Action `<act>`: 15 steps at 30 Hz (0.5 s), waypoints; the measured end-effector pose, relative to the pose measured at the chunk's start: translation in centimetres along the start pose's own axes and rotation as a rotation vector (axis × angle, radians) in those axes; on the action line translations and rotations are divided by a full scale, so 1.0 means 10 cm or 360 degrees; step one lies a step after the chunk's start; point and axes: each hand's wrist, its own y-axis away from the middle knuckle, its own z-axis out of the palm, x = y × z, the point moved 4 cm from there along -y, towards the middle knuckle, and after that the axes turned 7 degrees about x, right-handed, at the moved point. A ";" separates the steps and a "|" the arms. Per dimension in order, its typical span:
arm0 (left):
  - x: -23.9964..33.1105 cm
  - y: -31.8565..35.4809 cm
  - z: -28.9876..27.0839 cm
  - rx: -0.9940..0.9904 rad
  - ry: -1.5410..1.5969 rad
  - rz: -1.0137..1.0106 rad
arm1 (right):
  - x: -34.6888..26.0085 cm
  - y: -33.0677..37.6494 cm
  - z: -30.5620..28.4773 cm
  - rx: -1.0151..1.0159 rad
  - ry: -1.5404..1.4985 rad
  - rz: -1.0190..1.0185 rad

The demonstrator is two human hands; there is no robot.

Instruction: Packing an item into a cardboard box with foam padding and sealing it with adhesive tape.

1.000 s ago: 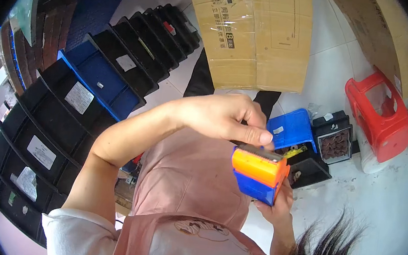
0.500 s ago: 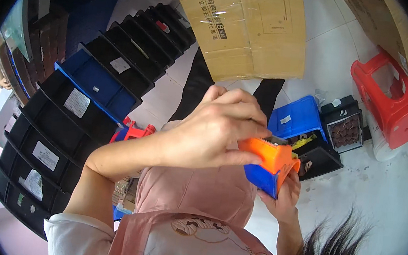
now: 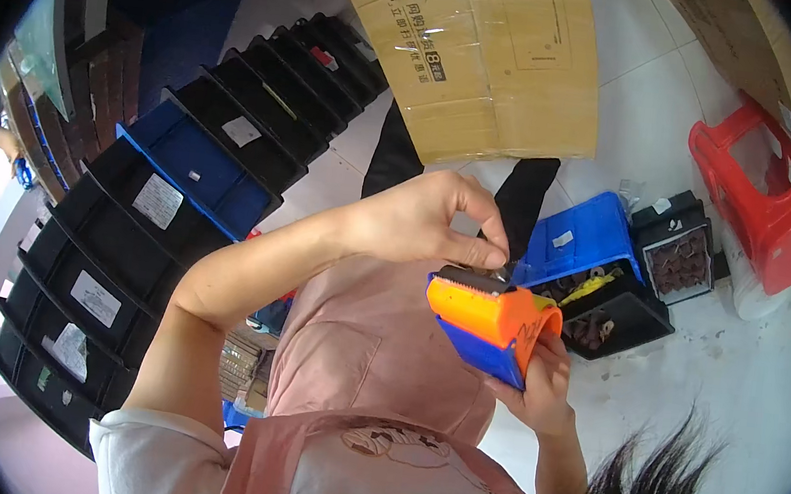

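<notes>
An orange and blue tape dispenser with a dark toothed cutting edge is in front of my apron. My right hand grips it from its right end, fingers partly hidden behind the orange loop. Above the toothed edge, my left hand pinches with thumb and forefinger at the dispenser's top. Whatever lies between those fingertips is too small and dark to make out. The tape roll inside is mostly hidden.
A large cardboard box lies ahead. Black bins and a blue bin line the left. At right are a blue crate, a black bin with loose items, a tray of brown pieces and a red stool.
The dispenser has shifted left and turned, showing more of its toothed edge. My left hand has drawn back from its side to a thumb-and-forefinger pinch at the top.
</notes>
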 end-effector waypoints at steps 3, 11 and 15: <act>-0.17 -0.07 -0.12 0.0180 0.0053 -0.0131 | 0.12 -0.10 0.12 0.0031 -0.0291 0.0330; -0.34 -0.48 -0.79 0.0347 -0.0252 -0.0163 | 0.30 -0.33 0.21 0.0093 -0.0498 0.0894; -0.41 -0.66 -1.73 0.0565 -0.0088 -0.0005 | 0.21 0.00 0.00 0.0021 -0.0553 0.1047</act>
